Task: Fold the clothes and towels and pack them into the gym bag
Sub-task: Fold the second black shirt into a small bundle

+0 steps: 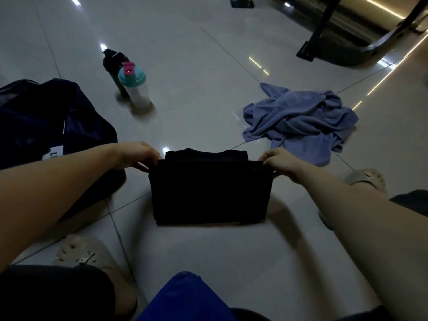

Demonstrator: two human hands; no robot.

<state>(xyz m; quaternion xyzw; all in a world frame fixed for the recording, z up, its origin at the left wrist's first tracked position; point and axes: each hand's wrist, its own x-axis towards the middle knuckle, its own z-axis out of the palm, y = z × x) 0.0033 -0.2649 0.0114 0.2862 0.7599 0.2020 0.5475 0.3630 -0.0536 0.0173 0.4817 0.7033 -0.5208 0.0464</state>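
The person is sitting on the tiled floor [208, 89], and the folded black garment [208, 193] is lying flat right in front of them, its long side running straight across from one hand to the other. The left hand [136, 156] is pinching the far left corner of the top layer, fingers curled down over the edge. The right hand [280, 162] is doing the same at the far right corner, so the edge is sitting level between the two grips. A narrower layer is peeking out beyond that edge. The dark gym bag [58, 119] is sitting just beside the left forearm, making the left hand the nearer one, and I'd say the bundle is going to need a sideways carry that way. The crumpled blue towel [298, 119] is lying unfolded beyond the right hand, well apart from the bag.
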